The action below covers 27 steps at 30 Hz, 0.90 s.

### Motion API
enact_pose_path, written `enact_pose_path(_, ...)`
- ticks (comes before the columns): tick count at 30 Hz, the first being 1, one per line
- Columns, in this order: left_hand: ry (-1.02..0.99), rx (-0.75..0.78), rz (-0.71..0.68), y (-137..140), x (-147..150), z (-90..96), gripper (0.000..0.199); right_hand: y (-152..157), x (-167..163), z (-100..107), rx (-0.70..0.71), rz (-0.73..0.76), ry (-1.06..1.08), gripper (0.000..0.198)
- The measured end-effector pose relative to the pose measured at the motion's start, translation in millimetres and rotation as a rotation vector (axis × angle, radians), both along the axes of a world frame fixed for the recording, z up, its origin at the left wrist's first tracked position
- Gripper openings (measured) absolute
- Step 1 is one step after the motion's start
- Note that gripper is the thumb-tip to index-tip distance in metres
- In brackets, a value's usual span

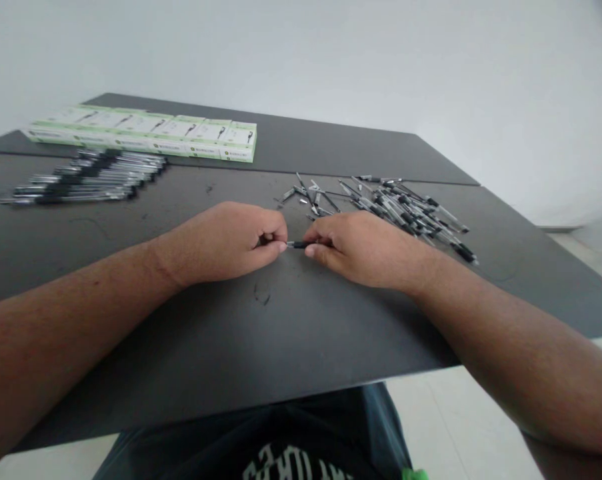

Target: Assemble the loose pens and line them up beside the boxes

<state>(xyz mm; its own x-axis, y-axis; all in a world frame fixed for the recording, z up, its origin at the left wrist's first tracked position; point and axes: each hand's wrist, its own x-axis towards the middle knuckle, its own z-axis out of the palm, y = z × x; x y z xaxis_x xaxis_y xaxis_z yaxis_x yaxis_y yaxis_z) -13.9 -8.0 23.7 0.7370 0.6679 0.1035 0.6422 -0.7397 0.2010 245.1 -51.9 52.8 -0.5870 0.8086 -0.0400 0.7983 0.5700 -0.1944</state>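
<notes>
Between my two hands, just over the dark table (301, 333), a pen (297, 245) with a black grip lies level. My left hand (231, 240) pinches its clear tip end between thumb and forefinger. My right hand (361, 247) has its fingers closed round the other end, and the palm hides much of that part. Behind my right hand lies a loose heap of pens (405, 210) with clear barrels and black grips. Several thin dark refills and small pen parts (313, 193) are scattered left of that heap.
At the back left stands a row of green and white boxes (145, 133) with pen pictures. In front of it pens (91, 177) lie side by side in a neat row. Dark marks (262, 293) show on the tabletop near its front. A pale wall (301, 60) rises behind.
</notes>
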Motion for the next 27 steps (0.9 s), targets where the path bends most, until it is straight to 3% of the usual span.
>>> enact_pose_path(4, -0.004, -0.005, 0.002, 0.4, 0.4, -0.4, 0.03, 0.0, -0.5, 0.9, -0.005, -0.038, -0.022, 0.024)
enact_pose_path(8, -0.003, -0.008, 0.005, 0.2, 0.3, -0.7, 0.029, 0.1, -1.0, 1.0, -0.012, 0.0, -0.051, 0.033)
enact_pose_path(15, -0.003, 0.0, 0.002, 0.3, -0.5, -1.1, 0.03, 0.5, 0.7, -0.9, -0.008, -0.026, -0.014, 0.024)
enact_pose_path(18, -0.003, 0.007, -0.007, 0.0, -0.7, -1.1, 0.03, 0.6, 0.2, -0.9, -0.006, 0.005, -0.026, 0.032)
enact_pose_path(27, -0.007, 0.009, -0.011, -0.2, 0.8, -0.6, 0.028, -0.4, -1.0, 1.1, -0.013, -0.027, -0.041, 0.024)
